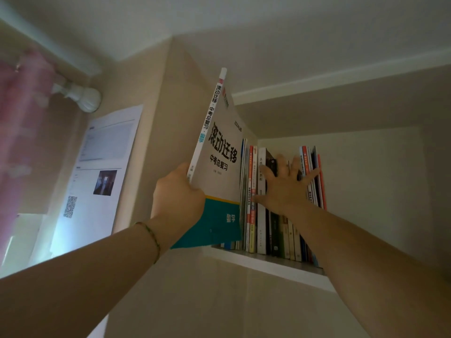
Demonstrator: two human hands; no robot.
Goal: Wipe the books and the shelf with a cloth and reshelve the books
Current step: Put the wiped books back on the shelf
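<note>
The left hand (179, 191) is gripping the workbook (219, 167) by its spine, tilting it toward the shelf (268, 263); the right hand (284, 185), fingers spread, is pressing the standing books (253, 198), probably holding a gap.

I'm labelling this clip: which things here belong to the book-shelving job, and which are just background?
Job:
- large white and teal paperback workbook, in left hand grip
- row of upright books, pressed by right hand
- white wall shelf

Background:
- printed paper sheet on wall
- pink curtain
- white curtain-rod end
</note>
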